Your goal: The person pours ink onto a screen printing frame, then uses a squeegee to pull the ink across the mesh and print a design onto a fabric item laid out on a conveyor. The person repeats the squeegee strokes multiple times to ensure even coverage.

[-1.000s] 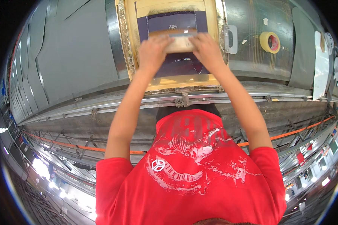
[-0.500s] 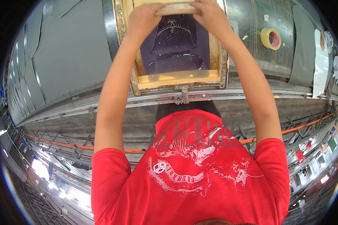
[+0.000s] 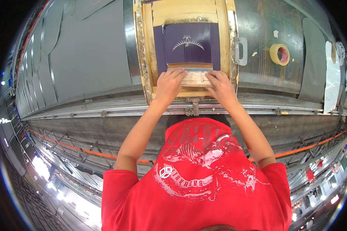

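Note:
Both my hands grip a wooden-handled squeegee (image 3: 195, 79) at the near end of a screen printing frame (image 3: 143, 57). My left hand (image 3: 169, 84) closes round the handle's left end, and my right hand (image 3: 222, 85) is wrapped on its right end. The squeegee's blade edge tilts away from me, against the dark purple mesh (image 3: 160, 46). A pale arched design (image 3: 187, 44) shows through the mesh beyond the blade. Yellowish tape or coating borders the mesh inside the frame. The squeegee hides whatever ink lies under it.
A roll of yellow tape (image 3: 279, 54) lies on the metal table right of the frame. Grey sheets (image 3: 88, 54) cover the table at left. A metal rail (image 3: 142, 109) with a clamp (image 3: 195, 106) runs along the near edge. White scraps (image 3: 330, 77) hang at far right.
Both hands have drawn the squeegee from the frame's far part toward me. The pale design now stands uncovered on a smoother purple mesh, and my elbows are more bent.

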`<state>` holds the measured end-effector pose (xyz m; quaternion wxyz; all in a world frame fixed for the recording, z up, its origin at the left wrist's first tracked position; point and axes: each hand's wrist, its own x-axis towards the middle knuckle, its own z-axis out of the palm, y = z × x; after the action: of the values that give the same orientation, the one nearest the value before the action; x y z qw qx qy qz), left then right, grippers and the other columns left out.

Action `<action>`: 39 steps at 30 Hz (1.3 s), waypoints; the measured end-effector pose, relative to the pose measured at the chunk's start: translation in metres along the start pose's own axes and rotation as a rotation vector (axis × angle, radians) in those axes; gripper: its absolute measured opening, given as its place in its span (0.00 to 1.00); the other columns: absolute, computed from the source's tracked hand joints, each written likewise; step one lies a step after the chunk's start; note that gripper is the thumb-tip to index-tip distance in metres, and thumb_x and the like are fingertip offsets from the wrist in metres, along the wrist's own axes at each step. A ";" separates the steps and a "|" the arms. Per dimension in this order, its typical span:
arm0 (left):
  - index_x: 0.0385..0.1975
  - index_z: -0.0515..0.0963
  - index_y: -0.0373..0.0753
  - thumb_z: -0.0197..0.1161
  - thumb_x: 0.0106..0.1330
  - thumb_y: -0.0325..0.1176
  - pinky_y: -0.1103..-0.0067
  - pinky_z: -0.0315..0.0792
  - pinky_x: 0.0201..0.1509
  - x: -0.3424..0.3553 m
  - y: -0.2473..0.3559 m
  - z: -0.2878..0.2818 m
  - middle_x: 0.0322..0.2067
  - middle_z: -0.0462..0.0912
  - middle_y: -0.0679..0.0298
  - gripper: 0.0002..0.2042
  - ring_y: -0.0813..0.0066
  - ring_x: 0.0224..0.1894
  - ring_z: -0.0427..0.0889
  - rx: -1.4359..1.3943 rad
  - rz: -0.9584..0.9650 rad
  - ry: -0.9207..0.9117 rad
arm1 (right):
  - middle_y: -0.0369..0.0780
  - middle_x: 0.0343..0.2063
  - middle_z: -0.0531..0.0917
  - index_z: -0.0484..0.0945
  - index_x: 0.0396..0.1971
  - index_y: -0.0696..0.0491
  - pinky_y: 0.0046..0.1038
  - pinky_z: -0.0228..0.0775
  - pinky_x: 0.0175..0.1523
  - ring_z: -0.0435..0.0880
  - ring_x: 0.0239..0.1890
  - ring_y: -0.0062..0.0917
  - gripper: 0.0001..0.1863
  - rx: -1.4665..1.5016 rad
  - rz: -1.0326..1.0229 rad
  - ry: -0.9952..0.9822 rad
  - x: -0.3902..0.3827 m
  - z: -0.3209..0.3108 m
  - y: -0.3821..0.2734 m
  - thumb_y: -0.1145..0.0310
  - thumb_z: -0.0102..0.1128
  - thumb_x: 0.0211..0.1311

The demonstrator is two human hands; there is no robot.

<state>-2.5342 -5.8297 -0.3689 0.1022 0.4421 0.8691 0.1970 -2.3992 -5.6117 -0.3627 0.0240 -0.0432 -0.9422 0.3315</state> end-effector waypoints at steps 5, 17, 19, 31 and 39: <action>0.52 0.83 0.46 0.71 0.47 0.25 0.68 0.72 0.56 0.008 -0.003 -0.008 0.52 0.84 0.70 0.27 0.66 0.56 0.79 -0.001 0.012 -0.011 | 0.42 0.47 0.83 0.80 0.57 0.50 0.33 0.73 0.54 0.81 0.50 0.31 0.25 0.222 0.206 0.424 0.040 -0.050 0.079 0.63 0.73 0.61; 0.57 0.79 0.44 0.69 0.46 0.22 0.65 0.71 0.61 -0.026 0.012 0.002 0.57 0.79 0.65 0.31 0.61 0.60 0.76 -0.023 -0.005 0.109 | 0.32 0.19 0.75 0.84 0.48 0.48 0.25 0.63 0.32 0.69 0.23 0.17 0.12 0.178 0.383 0.636 0.102 -0.037 0.138 0.60 0.61 0.71; 0.58 0.78 0.44 0.69 0.46 0.23 0.65 0.70 0.62 -0.039 0.005 -0.008 0.59 0.79 0.64 0.32 0.60 0.61 0.75 -0.029 -0.010 0.121 | 0.32 0.19 0.75 0.84 0.48 0.48 0.25 0.63 0.32 0.69 0.24 0.16 0.13 0.247 0.444 0.639 0.103 -0.046 0.101 0.59 0.61 0.71; 0.59 0.78 0.44 0.72 0.45 0.25 0.63 0.70 0.62 -0.144 -0.196 -0.117 0.59 0.80 0.62 0.33 0.56 0.60 0.77 -0.005 -0.060 0.085 | 0.46 0.35 0.85 0.82 0.46 0.51 0.35 0.73 0.46 0.81 0.35 0.33 0.16 0.322 0.293 0.714 0.203 0.130 -0.092 0.55 0.55 0.74; 0.60 0.79 0.44 0.70 0.48 0.22 0.63 0.67 0.66 -0.160 -0.249 -0.138 0.60 0.80 0.63 0.32 0.55 0.62 0.74 0.025 -0.076 -0.080 | 0.42 0.12 0.72 0.82 0.44 0.52 0.34 0.63 0.26 0.70 0.16 0.27 0.10 0.550 0.480 0.678 0.214 0.170 -0.129 0.64 0.58 0.71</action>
<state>-2.6703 -6.1262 -0.3516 0.1388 0.4178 0.8827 0.1644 -2.6329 -5.7972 -0.4110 0.2624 -0.3565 -0.7226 0.5310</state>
